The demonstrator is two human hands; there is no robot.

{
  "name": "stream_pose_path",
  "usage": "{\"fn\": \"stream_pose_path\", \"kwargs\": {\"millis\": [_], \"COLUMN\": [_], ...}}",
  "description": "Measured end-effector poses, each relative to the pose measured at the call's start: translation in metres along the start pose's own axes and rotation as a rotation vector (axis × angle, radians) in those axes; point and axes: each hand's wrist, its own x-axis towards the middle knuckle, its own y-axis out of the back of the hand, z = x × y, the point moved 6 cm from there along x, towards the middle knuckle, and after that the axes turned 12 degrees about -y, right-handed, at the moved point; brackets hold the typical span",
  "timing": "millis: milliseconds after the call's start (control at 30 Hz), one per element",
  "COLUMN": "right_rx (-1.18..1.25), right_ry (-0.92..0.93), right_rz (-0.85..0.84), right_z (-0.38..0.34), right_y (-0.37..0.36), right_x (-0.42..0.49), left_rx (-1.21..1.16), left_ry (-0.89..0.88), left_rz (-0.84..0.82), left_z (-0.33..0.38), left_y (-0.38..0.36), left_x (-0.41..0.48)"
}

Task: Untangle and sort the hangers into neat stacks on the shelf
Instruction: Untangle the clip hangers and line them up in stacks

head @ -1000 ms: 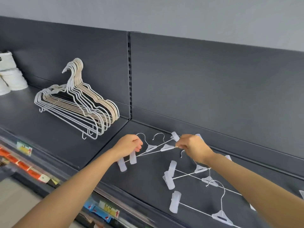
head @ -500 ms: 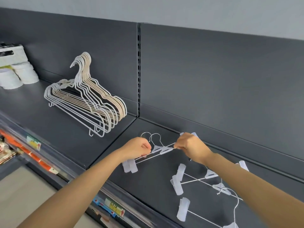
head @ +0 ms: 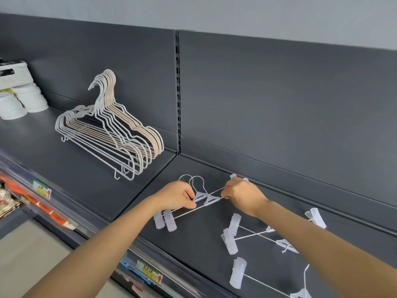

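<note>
Two white clip hangers [head: 207, 199] lie side by side on the dark grey shelf [head: 193, 244], hooks toward the back panel. My left hand [head: 177, 195] pinches their bars near the left clips [head: 165, 221]. My right hand [head: 240, 193] pinches the bars at the right end, hiding most of the clips there. Loose clip hangers [head: 253, 234] lie crossed on the shelf to the right, partly under my right forearm; another clip hanger [head: 238, 273] lies nearer the front edge. A stack of white and beige wire hangers [head: 111, 134] leans against the back panel on the left shelf section.
White round containers [head: 21, 102] and a white basket [head: 12, 72] stand at the far left of the shelf. Price labels [head: 148, 272] run along the shelf's front edge. Lower shelves with goods show at the bottom left. A slotted upright [head: 177, 93] divides the back panel.
The view has shifted, so the shelf contents sit further right and lower in frame. The two held clip hangers have been drawn closer together, their hooks and left clips now nearly aligned.
</note>
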Motion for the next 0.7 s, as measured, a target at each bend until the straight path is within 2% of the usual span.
{"fn": "stream_pose_path", "kwargs": {"millis": [133, 233, 367, 533, 700], "right_rx": [0.219, 0.355, 0.435, 0.417, 0.369], "right_ry": [-0.106, -0.169, -0.288, -0.420, -0.461], "right_rz": [-0.074, -0.020, 0.008, -0.151, -0.299], "right_z": [0.004, 0.019, 0.054, 0.090, 0.102], "right_y": [-0.002, 0.020, 0.039, 0.037, 0.024], "right_x": [-0.007, -0.025, -0.060, -0.111, -0.152], "left_rx": [0.092, 0.115, 0.211, 0.164, 0.305], "left_ry": [-0.019, -0.047, -0.189, -0.342, -0.448], "left_rz": [0.051, 0.165, 0.266, 0.171, -0.006], "left_z": [0.002, 0.006, 0.032, 0.073, 0.106], "left_y": [0.000, 0.002, -0.004, -0.042, -0.083], "left_x": [0.000, -0.002, -0.004, 0.000, 0.009]}}
